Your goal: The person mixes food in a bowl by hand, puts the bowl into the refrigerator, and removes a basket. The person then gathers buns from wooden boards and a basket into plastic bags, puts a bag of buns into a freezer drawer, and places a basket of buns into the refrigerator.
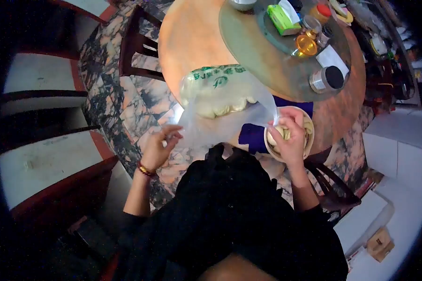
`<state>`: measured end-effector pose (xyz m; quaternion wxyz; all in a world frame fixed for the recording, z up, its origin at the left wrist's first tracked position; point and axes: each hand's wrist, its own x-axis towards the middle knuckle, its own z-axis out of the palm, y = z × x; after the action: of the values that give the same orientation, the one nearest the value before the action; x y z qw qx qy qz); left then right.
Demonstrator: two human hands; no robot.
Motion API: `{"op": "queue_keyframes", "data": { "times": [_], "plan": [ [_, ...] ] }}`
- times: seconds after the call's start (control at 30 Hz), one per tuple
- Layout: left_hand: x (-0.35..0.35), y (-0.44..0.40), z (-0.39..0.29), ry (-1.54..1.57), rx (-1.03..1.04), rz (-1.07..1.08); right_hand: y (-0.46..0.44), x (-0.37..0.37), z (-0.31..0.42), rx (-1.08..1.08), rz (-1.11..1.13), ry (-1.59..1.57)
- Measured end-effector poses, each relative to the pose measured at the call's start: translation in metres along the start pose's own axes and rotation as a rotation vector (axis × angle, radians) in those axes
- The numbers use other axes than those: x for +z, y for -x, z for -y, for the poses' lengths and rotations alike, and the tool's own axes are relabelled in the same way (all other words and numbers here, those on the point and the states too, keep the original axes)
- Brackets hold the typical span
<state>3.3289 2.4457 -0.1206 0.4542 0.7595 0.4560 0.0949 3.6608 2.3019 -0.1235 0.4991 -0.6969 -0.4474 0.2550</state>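
Observation:
A clear plastic bag (220, 93) with green printing lies on the round table, its mouth spread towards me. Pale, lumpy buns (225, 107) show through its film. My left hand (160, 146), with a braided band on the wrist, has its fingers pinched at the bag's left edge. At the bag's right edge, my right hand (290, 138) has its fingers closed on the gathered plastic. That hand is over a round bowl (307, 151) of pale buns, and a bun (272, 136) shows by its thumb; whether the fingers also grip it I cannot tell.
A dark purple cloth (253, 138) lies partly under the bowl. On the glass turntable (248, 51) stand a green tissue pack (282, 21), a black-lidded jar (326, 79) and an amber container (306, 45). Wooden chairs (138, 47) stand around the table (187, 33).

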Motion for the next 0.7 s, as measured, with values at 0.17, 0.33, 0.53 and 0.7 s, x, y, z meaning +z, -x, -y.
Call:
{"op": "queue_keyframes", "data": {
  "times": [0.17,0.33,0.53,0.7],
  "plan": [
    [-0.031,-0.020,-0.069,0.109,0.115,-0.115,-0.052,0.032,0.007,-0.302,0.106,-0.043],
    [0.003,-0.043,-0.093,-0.130,0.383,-0.032,-0.061,0.083,0.015,-0.417,0.336,-0.071],
    [0.021,-0.049,-0.103,-0.426,0.437,0.069,-0.048,0.128,-0.008,-0.406,0.429,-0.085],
    [0.027,-0.059,-0.045,-0.302,0.488,-0.035,-0.017,0.137,-0.031,0.055,0.515,-0.047]
  ]
}}
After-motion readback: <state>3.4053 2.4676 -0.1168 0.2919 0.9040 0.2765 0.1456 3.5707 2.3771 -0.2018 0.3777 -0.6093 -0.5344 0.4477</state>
